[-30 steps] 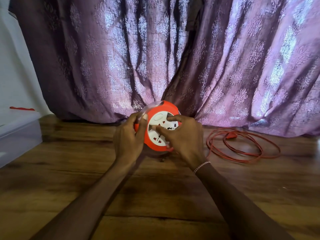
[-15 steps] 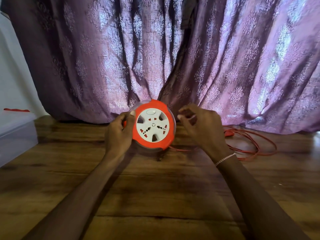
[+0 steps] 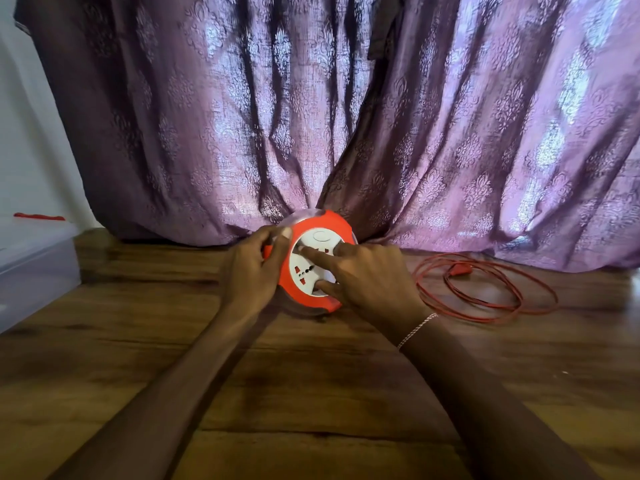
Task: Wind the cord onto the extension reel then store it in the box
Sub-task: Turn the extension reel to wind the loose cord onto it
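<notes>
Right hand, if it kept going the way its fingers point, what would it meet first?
The reel: the right hand has its fingers touching the white socket face. Sliding further across, they would probably reach the left hand gripping the rim.

Orange reel on edge; red cord coiled right; box left.

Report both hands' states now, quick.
Left hand: holding the extension reel by its rim.
Right hand: open, straight fingers pressing on the reel's white face.
</notes>
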{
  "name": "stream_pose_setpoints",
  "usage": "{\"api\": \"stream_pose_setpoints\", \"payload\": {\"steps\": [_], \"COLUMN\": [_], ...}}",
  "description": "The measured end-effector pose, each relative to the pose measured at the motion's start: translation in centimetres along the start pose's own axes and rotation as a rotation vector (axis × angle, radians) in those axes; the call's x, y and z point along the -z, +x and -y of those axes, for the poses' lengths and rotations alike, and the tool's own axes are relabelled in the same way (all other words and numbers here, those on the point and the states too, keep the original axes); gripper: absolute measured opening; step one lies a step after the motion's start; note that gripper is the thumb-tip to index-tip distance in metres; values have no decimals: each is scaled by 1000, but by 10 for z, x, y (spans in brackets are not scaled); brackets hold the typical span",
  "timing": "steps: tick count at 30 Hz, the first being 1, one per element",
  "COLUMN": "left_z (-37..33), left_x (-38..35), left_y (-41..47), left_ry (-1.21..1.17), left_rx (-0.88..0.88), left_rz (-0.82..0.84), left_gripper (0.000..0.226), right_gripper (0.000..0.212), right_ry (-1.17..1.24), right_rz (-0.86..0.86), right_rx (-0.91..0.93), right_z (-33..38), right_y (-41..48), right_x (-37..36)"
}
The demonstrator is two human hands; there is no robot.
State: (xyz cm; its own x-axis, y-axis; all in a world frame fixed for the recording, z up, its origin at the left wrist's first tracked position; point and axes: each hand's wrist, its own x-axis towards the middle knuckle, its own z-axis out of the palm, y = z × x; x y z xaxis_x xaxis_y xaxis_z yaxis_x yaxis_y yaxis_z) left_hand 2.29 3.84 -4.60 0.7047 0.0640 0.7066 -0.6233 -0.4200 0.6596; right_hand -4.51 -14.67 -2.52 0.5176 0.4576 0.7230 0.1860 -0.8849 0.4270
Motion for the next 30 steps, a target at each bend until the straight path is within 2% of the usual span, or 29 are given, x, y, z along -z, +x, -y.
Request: {"api": "stream_pose_setpoints", "payload": {"steps": [3, 7, 10, 12, 14, 15, 17, 19, 20, 24, 25, 27, 30], "left_z": [-1, 0, 1, 3, 4, 4, 4, 5, 5, 3, 2, -1, 1], "left_x": [-2, -7, -9, -9, -6, -5, -1, 2, 3, 3, 2, 0, -2], "left_y": [-3, -7, -8, -6, -4, -3, 0, 2, 3, 1, -1, -3, -5], "left_ry": [56, 68, 49, 55, 68, 72, 71, 75, 81, 81, 90, 124, 130], "left_rx": [-49, -75, -72, -41, 4, 28, 71, 101, 111, 108, 98, 68, 40], "left_rz": [-12, -4, -13, -40, -68, -81, -119, -140, -142, -110, -100, -84, -55], "left_gripper": [54, 64, 65, 66, 64, 62, 56, 54, 53, 52, 52, 52, 57], "right_gripper": [64, 70, 55, 44, 33, 27, 18, 24, 27, 44, 50, 57, 60], "right_ry": [56, 425, 1007, 1350, 1436, 1394, 1016, 560, 454, 292, 252, 200, 145], "right_rz": [12, 173, 128, 132, 115, 56, -68, -120, -122, 14, 40, 56, 10], "right_rx": [-171, -709, -1047, -1142, -1112, -1068, -899, -670, -544, -86, -27, -23, -2], "right_z": [6, 23, 26, 22, 13, 6, -14, -31, -35, -25, -19, -11, -5], "right_y": [-1, 6, 10, 10, 11, 11, 5, -4, -6, -10, -9, -7, -4], "right_x": [0, -6, -5, -2, 7, 10, 11, 8, 6, -1, -4, -9, -8]}}
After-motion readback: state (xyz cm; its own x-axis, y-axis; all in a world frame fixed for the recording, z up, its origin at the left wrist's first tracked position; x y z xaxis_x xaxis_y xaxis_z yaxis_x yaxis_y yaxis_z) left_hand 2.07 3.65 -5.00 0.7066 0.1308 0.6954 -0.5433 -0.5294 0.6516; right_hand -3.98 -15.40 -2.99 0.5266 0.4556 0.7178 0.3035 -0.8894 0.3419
